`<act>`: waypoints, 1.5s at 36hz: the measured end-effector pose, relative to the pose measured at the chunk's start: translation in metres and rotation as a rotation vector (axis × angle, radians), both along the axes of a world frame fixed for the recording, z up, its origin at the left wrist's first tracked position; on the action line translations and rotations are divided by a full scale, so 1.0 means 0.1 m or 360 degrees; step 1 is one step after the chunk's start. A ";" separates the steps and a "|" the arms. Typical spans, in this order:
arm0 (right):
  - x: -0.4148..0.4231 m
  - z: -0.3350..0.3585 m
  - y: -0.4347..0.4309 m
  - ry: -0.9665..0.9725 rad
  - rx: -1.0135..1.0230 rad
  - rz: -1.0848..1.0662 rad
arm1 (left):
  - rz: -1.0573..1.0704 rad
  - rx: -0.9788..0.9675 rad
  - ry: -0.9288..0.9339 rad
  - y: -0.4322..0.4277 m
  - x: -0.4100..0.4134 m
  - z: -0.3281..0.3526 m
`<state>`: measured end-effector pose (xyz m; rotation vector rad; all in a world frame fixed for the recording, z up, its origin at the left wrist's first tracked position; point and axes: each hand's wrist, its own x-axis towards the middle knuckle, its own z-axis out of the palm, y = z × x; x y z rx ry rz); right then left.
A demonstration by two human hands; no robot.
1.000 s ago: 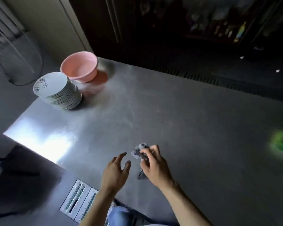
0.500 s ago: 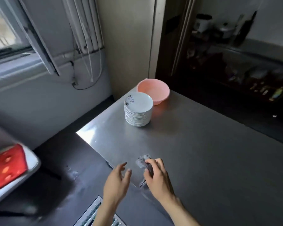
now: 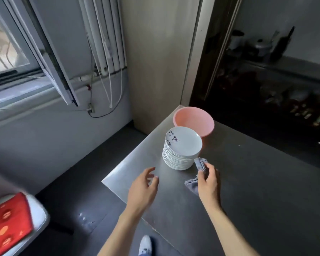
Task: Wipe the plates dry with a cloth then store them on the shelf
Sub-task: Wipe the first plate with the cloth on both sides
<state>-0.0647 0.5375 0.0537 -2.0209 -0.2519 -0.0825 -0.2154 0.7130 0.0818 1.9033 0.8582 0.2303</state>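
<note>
- Right grip [image 3: 209, 183], a bare hand: curled round a grey cloth [image 3: 201, 163] and pinching it between thumb and fingers, low over the bench [image 3: 257, 191].
- Grey cloth: one bunched end poking out past the fingertips, just beside the low right side of the plate stack. Hard to tell if touching it. Other end sticking out under the palm, toward the left.
- Left grip [image 3: 142, 187], also a bare hand: open, with fingers a little bent and spread, holding nothing. Over the near left corner of the bench, close to the stack but apart from it. Hard to tell if touching the bench.
- Stack of plates [image 3: 179, 157]: white, piled up in one tall heap on the left side of the bench, out in front of both grips.
- Top plate [image 3: 187, 143]: face up, with dark painted marks on its left part.
- Pink bowl [image 3: 194, 119]: right behind the stack, at the far corner of the bench, open side up.
- Bench: grey and shiny metal, brighter near the left edge.
- Window [image 3: 11, 52] on the left wall, swung open, with white cords [image 3: 109, 85] hanging beside it.
- Red thing with orange spots [image 3: 7, 226] low on the left, blurry.
- White shoe [image 3: 145, 244] on the dark floor [image 3: 72, 172] at the bottom.
- Dark shelf [image 3: 284, 80] far back on the right, with pots and bottles too dim to make out.
</note>
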 end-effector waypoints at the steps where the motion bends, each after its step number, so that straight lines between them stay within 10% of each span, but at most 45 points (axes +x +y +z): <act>1: 0.10 0.00 0.11 -0.0007 0.0008 -0.0037 | -0.0034 0.0016 0.0012 0.10 0.09 0.01; 27: 0.71 -0.46 1.02 0.0291 -0.0030 -0.0734 | -0.1035 0.0125 0.0335 1.23 2.27 -0.04; 54: 0.75 -0.19 1.07 0.0487 -0.0059 -0.0871 | -0.0599 -0.0741 0.0242 1.44 2.69 -0.14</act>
